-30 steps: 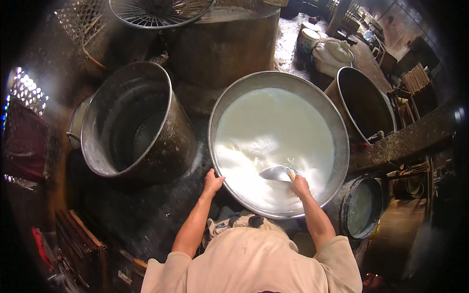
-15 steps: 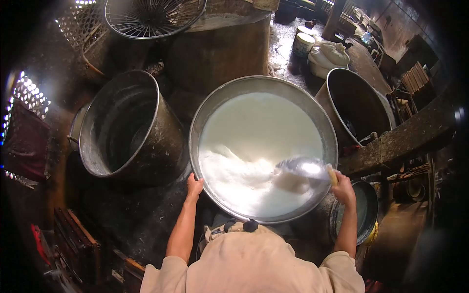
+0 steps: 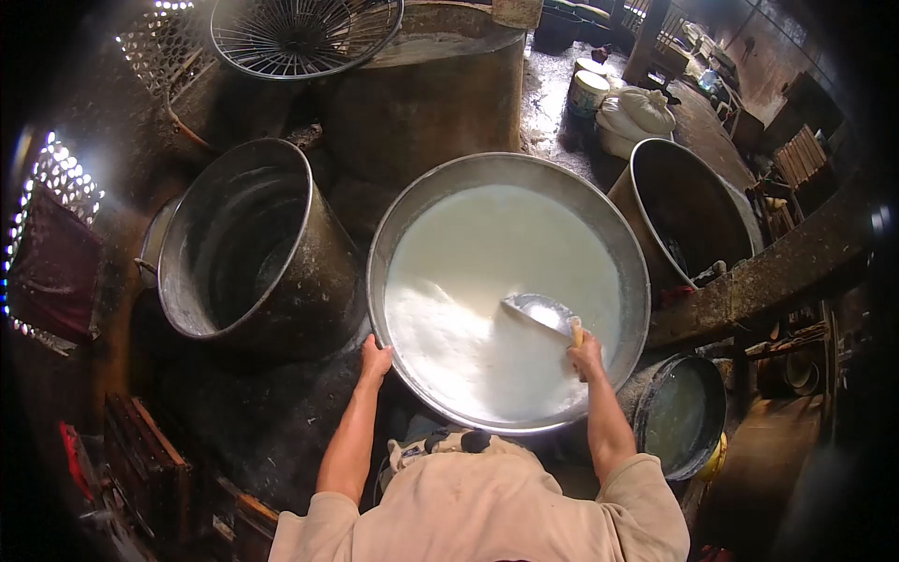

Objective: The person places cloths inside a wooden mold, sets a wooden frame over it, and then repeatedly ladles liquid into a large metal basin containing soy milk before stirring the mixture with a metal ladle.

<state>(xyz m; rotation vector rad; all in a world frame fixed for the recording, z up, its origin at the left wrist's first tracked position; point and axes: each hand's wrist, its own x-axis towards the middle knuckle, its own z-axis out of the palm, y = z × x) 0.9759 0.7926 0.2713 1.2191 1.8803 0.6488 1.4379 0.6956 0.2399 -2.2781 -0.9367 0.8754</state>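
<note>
In front of me stands a wide round metal vat (image 3: 409, 201) holding a milky white liquid (image 3: 506, 234), with thicker white foam or curd toward its near left side. My left hand (image 3: 375, 360) grips the vat's rim at the lower left, thumb over the edge. My right hand (image 3: 585, 357) is closed around the short wooden handle of a shiny metal scoop (image 3: 541, 311). The scoop's bowl lies at the liquid's surface, right of the middle. Whether its lower edge is under the liquid is hard to tell.
A tall metal pot (image 3: 328, 272) stands open on the left, another metal pot (image 3: 688, 206) at the upper right. A bucket of cloudy liquid (image 3: 676, 412) sits at the lower right, beneath a beam (image 3: 749, 281). Farther off are a wire basket (image 3: 304, 33), sacks (image 3: 637, 117) and a white tub (image 3: 588, 92).
My right hand has moved the scoop left, from near the vat's right rim toward the middle. My left hand stays on the rim. The view has shifted slightly.
</note>
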